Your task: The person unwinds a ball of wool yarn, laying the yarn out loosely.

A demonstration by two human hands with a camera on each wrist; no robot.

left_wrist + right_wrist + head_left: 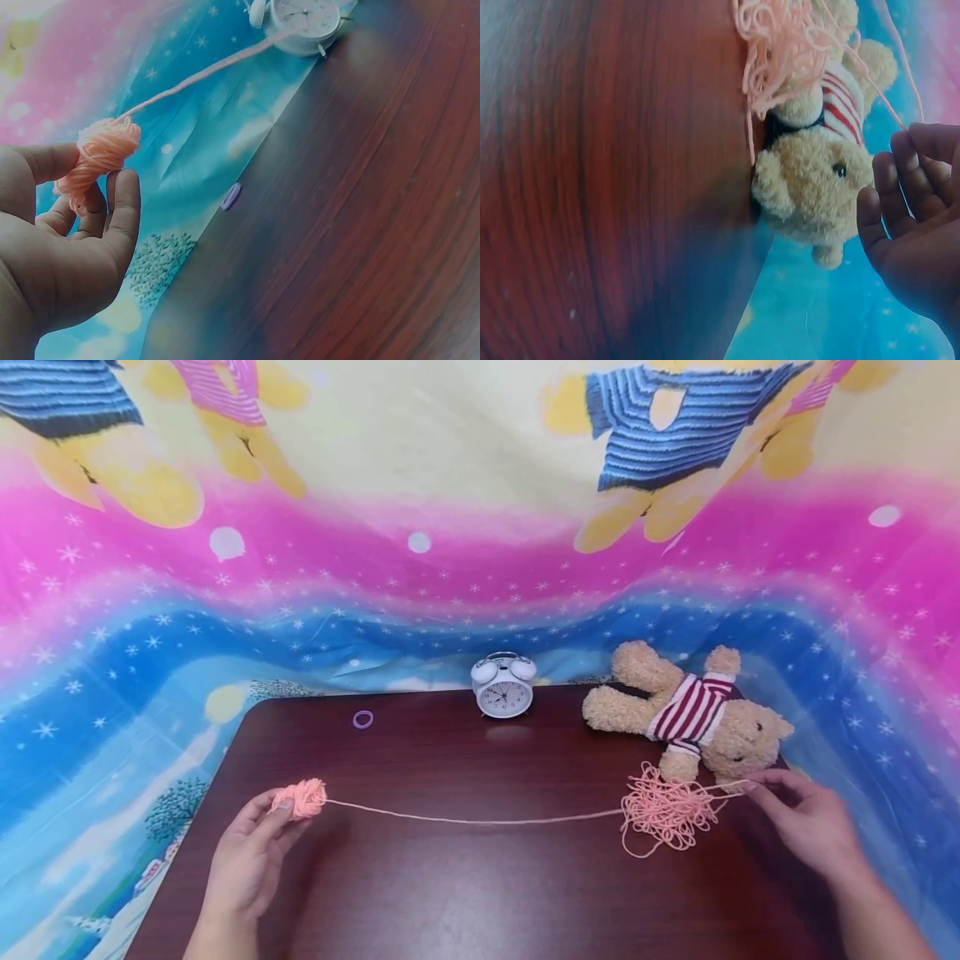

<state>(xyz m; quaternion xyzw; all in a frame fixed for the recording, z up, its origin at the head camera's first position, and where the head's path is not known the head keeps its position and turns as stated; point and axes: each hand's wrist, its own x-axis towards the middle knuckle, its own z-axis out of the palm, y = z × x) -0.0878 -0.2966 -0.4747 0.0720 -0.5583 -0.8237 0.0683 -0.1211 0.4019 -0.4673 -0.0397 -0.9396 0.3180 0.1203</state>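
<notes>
Between thumb and fingers my left hand (251, 847) holds a small wound ball of peach yarn (303, 799), raised over the left part of the table. From it a single strand (465, 821) sags across to a loose tangle of yarn (667, 810) on the right. My right hand (813, 827) pinches strands that lead out of that tangle, thumb against forefinger, as the right wrist view also shows. The tangle overlaps the paw of a teddy bear (690, 710) in a striped shirt, which lies on its side close by.
A white twin-bell alarm clock (504, 689) stands at the back middle of the dark wooden table (450, 893). Left of it lies a purple ring-shaped band (363, 719). A printed cloth (450, 577) hangs behind and around the table edges.
</notes>
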